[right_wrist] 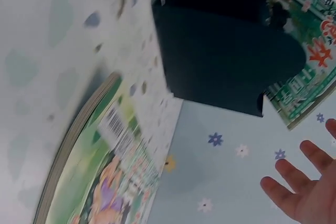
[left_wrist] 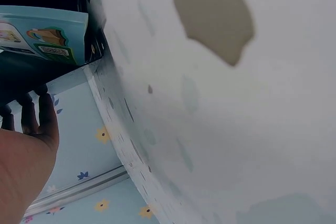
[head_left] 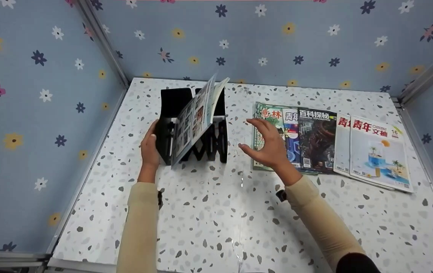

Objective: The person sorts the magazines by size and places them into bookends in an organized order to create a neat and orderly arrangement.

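Note:
A black expandable book rack (head_left: 222,142) with crossed lattice bars stands at the left of the table. Inside it, a magazine (head_left: 193,117) leans to the right, its pages slightly fanned at the top. My left hand (head_left: 150,148) rests against the rack's outer left side; in the left wrist view its fingers (left_wrist: 47,116) touch the black panel. Between the rack and a row of magazines, my right hand (head_left: 267,146) hovers with thumb and fingers spread, holding nothing. Below it lies a green-covered magazine (head_left: 260,131), the nearest of the row.
Overlapping to the right lie a blue magazine (head_left: 292,149), a dark-covered magazine (head_left: 317,142) and a white magazine (head_left: 379,155) with a beach picture. Flower-patterned panels (head_left: 239,41) close off the speckled table (head_left: 208,223) at the back and sides.

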### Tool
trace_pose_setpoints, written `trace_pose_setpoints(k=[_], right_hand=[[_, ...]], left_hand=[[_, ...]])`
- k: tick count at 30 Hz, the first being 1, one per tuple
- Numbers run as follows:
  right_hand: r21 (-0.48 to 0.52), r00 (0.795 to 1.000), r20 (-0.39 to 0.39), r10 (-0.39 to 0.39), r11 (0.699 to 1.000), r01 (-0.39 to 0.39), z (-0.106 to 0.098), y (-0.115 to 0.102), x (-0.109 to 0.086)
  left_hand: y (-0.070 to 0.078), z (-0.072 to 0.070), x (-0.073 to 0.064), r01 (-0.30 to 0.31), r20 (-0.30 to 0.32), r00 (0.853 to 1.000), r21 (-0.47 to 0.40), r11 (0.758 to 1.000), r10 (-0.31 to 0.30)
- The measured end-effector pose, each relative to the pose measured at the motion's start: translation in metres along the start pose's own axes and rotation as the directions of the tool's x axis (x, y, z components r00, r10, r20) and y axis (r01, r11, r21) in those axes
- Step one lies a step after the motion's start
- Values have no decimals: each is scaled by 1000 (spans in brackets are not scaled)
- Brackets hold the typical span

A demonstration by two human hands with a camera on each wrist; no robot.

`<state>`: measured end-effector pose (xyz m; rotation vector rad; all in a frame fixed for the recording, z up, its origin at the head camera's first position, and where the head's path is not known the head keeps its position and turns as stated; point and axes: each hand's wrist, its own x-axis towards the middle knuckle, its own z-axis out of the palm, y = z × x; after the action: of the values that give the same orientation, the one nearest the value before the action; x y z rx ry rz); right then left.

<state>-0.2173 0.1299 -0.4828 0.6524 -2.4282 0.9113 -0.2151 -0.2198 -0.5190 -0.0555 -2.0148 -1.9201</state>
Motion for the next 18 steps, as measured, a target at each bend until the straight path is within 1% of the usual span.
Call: trace_pose_setpoints(k=[3,6,10,12,18], right_hand=[[-51,996,85,13,999,-9,0,12,-4],[-117,984,172,36,993,-16,0,21,-10],[-195,955,289,63,981,-5,4,32,-17],[-235,939,334,80,972,1,7,37,-20],[-315,901,415,125,949,13,14,52,-30]], left_hand=[[1,0,0,13,-4,1000,15,1000,-13],[2,0,0,19,-8,1000,16,1000,-19],[2,0,0,30,-14,999,14,999,-29],[1,0,0,32,-13,999,18,999,-32],[1,-1,0,18,-10,1000,31,999,-17]])
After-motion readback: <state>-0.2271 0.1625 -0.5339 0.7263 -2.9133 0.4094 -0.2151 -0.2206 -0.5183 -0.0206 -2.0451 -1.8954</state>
